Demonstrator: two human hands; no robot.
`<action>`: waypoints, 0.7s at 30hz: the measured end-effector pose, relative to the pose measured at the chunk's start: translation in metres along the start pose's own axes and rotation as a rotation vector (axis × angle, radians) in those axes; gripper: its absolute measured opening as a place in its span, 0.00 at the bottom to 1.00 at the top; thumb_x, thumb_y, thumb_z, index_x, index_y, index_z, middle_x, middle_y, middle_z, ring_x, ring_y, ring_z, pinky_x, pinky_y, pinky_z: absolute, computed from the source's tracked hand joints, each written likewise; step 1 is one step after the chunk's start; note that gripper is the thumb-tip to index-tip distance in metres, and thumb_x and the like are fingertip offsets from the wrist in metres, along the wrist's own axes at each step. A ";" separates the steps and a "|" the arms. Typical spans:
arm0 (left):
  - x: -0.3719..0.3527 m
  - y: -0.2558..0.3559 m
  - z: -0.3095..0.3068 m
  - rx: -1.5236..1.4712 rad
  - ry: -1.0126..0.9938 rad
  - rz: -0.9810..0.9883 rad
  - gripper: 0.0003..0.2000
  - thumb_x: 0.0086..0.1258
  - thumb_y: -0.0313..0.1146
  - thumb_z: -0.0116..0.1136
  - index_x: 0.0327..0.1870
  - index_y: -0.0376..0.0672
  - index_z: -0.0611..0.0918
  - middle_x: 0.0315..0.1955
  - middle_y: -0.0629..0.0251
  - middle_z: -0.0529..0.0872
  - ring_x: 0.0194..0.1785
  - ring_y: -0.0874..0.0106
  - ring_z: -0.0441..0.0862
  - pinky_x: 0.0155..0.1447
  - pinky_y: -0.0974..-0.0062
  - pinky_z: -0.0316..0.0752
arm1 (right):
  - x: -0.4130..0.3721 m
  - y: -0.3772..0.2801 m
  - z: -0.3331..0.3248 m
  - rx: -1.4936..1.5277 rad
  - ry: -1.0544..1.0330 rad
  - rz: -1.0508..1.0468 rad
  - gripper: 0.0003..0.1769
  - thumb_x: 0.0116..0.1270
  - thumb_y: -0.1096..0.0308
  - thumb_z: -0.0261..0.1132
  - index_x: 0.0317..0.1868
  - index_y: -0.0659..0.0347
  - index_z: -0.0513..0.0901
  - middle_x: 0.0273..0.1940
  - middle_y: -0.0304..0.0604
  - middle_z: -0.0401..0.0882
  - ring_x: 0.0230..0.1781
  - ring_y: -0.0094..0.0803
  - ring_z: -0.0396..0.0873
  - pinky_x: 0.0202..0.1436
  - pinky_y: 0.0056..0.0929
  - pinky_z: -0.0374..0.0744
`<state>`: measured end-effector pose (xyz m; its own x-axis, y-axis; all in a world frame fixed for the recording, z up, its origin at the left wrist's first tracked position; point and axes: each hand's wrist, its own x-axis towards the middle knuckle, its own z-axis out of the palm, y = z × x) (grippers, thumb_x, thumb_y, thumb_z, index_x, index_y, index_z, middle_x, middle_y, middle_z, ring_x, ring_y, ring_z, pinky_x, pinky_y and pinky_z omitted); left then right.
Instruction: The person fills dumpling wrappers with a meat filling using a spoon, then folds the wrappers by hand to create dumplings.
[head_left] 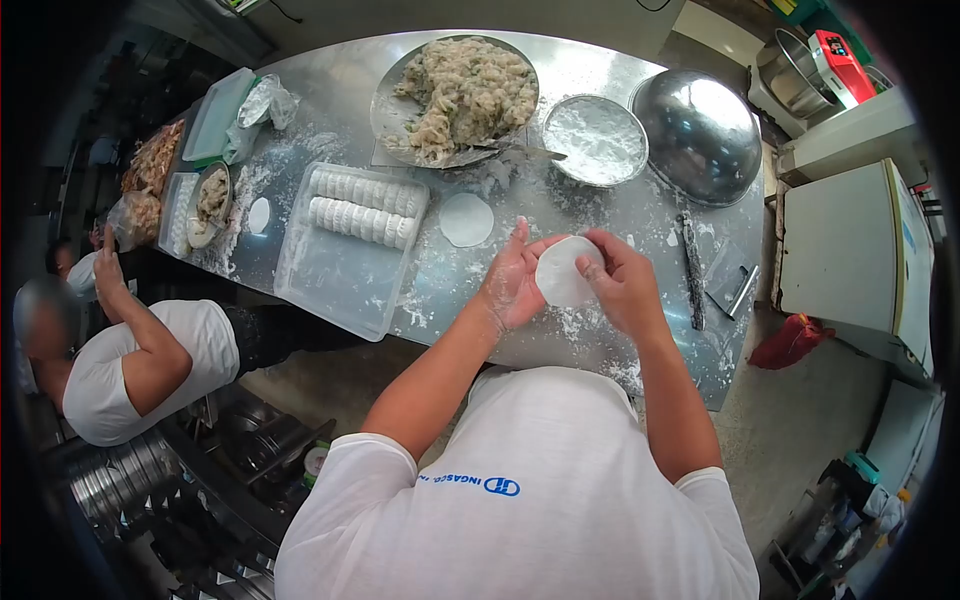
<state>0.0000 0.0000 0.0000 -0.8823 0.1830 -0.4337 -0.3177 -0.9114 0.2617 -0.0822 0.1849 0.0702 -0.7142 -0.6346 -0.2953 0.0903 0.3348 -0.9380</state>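
My right hand (622,278) pinches a round, white dough wrapper (562,272), its thumb lying on the upper face. Beside it my left hand (514,280) is turned palm up with the fingers stretched out, their tips reaching behind the wrapper's edge; flour dusts the palm. Another round wrapper (466,220) lies flat on the steel table to the left. Further left, a clear plastic tray (335,290) holds two rows of white, pleated dumplings (365,207). A large metal plate (392,100) of pale, chunky filling (470,85) sits at the back, with a metal spatula (530,150) across its front.
A bowl of white flour (595,140) stands beside an overturned metal bowl (697,135). A dark, floury stick (692,270) and a metal scraper (742,290) lie at the right edge of the table (440,310). At left, a co-worker (165,360) stands near more trays.
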 end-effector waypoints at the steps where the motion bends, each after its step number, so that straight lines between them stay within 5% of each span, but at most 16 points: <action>1: -0.005 0.003 0.007 -0.044 -0.033 -0.005 0.43 0.80 0.69 0.40 0.77 0.35 0.68 0.70 0.50 0.79 0.74 0.54 0.76 0.79 0.48 0.68 | -0.005 -0.009 0.000 -0.259 0.114 -0.152 0.35 0.75 0.58 0.70 0.76 0.65 0.70 0.75 0.57 0.72 0.76 0.58 0.69 0.77 0.55 0.68; 2: -0.008 0.005 0.013 -0.089 -0.064 -0.008 0.43 0.80 0.70 0.40 0.76 0.34 0.70 0.70 0.50 0.79 0.73 0.54 0.76 0.79 0.48 0.68 | -0.009 -0.018 -0.001 -0.518 0.225 -0.304 0.35 0.75 0.59 0.70 0.76 0.66 0.69 0.75 0.59 0.71 0.77 0.57 0.68 0.78 0.54 0.68; 6: 0.003 0.004 0.029 -0.191 -0.008 0.049 0.41 0.81 0.68 0.42 0.74 0.35 0.72 0.68 0.51 0.80 0.72 0.53 0.77 0.78 0.48 0.69 | -0.026 -0.047 -0.009 -0.675 0.613 -0.933 0.43 0.75 0.48 0.66 0.81 0.64 0.64 0.78 0.58 0.66 0.82 0.53 0.62 0.82 0.54 0.61; 9: 0.004 0.000 0.042 -0.288 -0.172 -0.041 0.36 0.81 0.62 0.49 0.71 0.35 0.74 0.67 0.53 0.81 0.72 0.53 0.76 0.78 0.49 0.69 | 0.003 0.007 0.015 -1.067 -0.035 -0.611 0.46 0.75 0.44 0.64 0.83 0.60 0.61 0.80 0.52 0.64 0.84 0.53 0.56 0.85 0.57 0.52; 10: 0.010 -0.003 0.026 -0.297 -0.149 -0.088 0.34 0.81 0.61 0.50 0.73 0.37 0.72 0.69 0.52 0.79 0.75 0.53 0.73 0.79 0.47 0.67 | 0.013 0.016 0.017 -0.910 -0.065 -0.526 0.40 0.74 0.45 0.66 0.79 0.58 0.69 0.78 0.50 0.68 0.83 0.49 0.58 0.86 0.55 0.48; 11: 0.019 -0.002 0.011 -0.306 -0.130 -0.109 0.33 0.82 0.59 0.51 0.74 0.39 0.71 0.71 0.51 0.77 0.78 0.53 0.70 0.80 0.44 0.65 | 0.016 0.021 0.009 -0.984 -0.026 -0.506 0.38 0.74 0.46 0.66 0.76 0.58 0.73 0.77 0.50 0.69 0.82 0.48 0.61 0.86 0.55 0.49; 14: 0.007 -0.002 0.013 -0.096 0.044 0.247 0.24 0.85 0.46 0.51 0.71 0.38 0.71 0.66 0.55 0.80 0.70 0.54 0.79 0.75 0.49 0.74 | 0.023 -0.028 0.003 -1.001 0.201 -0.573 0.26 0.73 0.51 0.67 0.64 0.59 0.84 0.70 0.48 0.77 0.75 0.50 0.70 0.84 0.53 0.57; 17: -0.013 0.021 0.022 0.066 0.093 0.118 0.21 0.86 0.40 0.49 0.72 0.39 0.70 0.66 0.55 0.80 0.67 0.57 0.82 0.73 0.53 0.77 | 0.057 -0.071 0.009 -0.948 0.300 -0.720 0.23 0.72 0.57 0.66 0.62 0.60 0.85 0.66 0.51 0.80 0.75 0.51 0.69 0.82 0.54 0.59; 18: -0.014 0.025 0.024 0.249 0.158 0.073 0.19 0.86 0.39 0.50 0.69 0.38 0.75 0.61 0.57 0.84 0.62 0.63 0.85 0.69 0.62 0.80 | 0.076 -0.072 0.014 -1.085 0.298 -0.738 0.21 0.71 0.59 0.66 0.59 0.61 0.87 0.64 0.51 0.81 0.73 0.51 0.72 0.80 0.53 0.63; 20: -0.006 0.026 -0.003 0.668 0.197 0.155 0.18 0.85 0.39 0.52 0.67 0.37 0.77 0.59 0.56 0.85 0.64 0.62 0.85 0.71 0.63 0.80 | 0.120 -0.072 0.023 -1.364 0.299 -0.774 0.16 0.69 0.64 0.65 0.53 0.61 0.89 0.60 0.52 0.83 0.70 0.51 0.76 0.75 0.51 0.71; 21: -0.004 0.027 -0.013 0.877 0.219 0.194 0.18 0.85 0.39 0.54 0.66 0.37 0.78 0.58 0.56 0.86 0.65 0.62 0.84 0.72 0.64 0.79 | 0.135 -0.074 0.029 -1.372 0.179 -0.634 0.15 0.70 0.66 0.64 0.52 0.62 0.89 0.60 0.52 0.83 0.65 0.51 0.80 0.70 0.49 0.76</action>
<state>-0.0005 -0.0298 -0.0025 -0.8907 -0.0992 -0.4436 -0.3990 -0.2967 0.8676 -0.1653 0.0539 0.0941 -0.4672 -0.8614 0.1991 -0.8768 0.4804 0.0209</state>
